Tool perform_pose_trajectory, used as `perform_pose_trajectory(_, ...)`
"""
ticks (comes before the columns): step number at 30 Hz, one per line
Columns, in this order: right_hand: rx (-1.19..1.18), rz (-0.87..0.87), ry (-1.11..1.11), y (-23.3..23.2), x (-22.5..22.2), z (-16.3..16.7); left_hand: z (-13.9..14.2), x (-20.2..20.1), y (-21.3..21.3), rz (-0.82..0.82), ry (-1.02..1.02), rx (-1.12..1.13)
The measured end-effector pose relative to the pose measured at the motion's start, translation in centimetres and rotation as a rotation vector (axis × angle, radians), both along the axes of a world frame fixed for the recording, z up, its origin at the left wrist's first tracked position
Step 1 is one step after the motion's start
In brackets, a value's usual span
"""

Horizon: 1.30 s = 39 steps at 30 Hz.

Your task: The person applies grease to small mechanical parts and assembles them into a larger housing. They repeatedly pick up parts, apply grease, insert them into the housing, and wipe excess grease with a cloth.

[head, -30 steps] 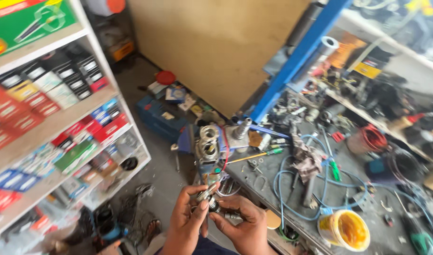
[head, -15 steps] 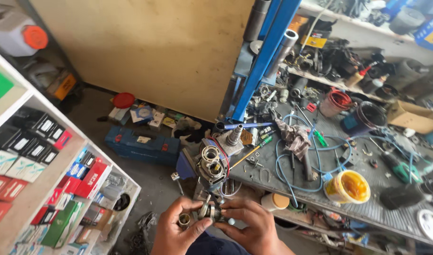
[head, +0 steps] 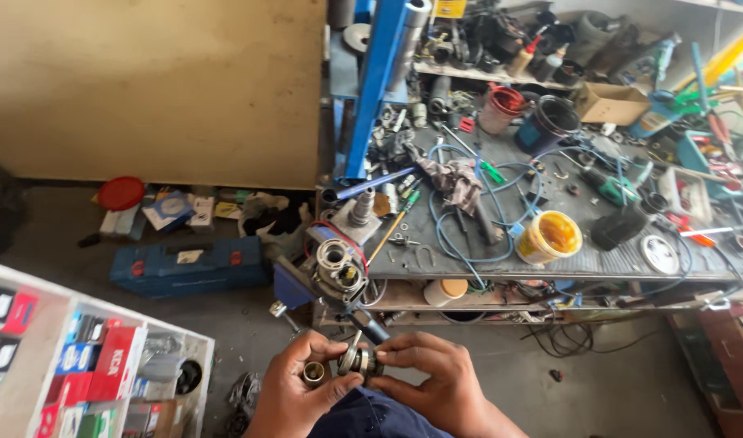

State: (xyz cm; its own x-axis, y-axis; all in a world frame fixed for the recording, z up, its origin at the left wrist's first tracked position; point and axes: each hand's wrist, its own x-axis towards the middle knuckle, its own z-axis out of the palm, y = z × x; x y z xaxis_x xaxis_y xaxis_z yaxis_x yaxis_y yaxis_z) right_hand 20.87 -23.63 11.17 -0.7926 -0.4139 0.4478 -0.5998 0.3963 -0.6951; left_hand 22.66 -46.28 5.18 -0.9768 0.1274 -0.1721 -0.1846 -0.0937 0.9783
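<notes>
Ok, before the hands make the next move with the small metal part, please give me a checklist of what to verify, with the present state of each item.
1. Both hands on the part: ok. The left hand and the right hand pinch the small metal part between fingertips.
2. Small ring secured: ok, it sits in the left hand.
3. Part fully in view: not ok, fingers cover much of it.
4. Part aligned and seated: cannot tell, too small.
5. Vise with its clamped piece clear of the hands: ok, it stands just above them.
6. Free space on the workbench: not ok, it is crowded with tools and cables.
</notes>
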Motion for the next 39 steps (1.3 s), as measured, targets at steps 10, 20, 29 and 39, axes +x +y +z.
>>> perform_pose_trajectory(10,-0.050,-0.127,0.200,4.9,-2.7,-0.4,-0.9,-3.4,5.9,0.020,-0.082,0.208)
perform_pose_trajectory(20,-0.352,0.110,-0.153,11.1,-8.2,-4.6,-2.2,-6.3,10.7,0.002,0.020,-0.247)
perform_pose_trajectory(29,-0.819,0.215,-1.141,14.1,-10.2,-10.3,1.1,-7.6,13.4,-0.023,0.231,-0.392)
perform_pose_trajectory(39,-0.055,0.029,0.089,12.7,-11.1,-8.0,2.2,-8.7,14.3,0.084,0.023,-0.467)
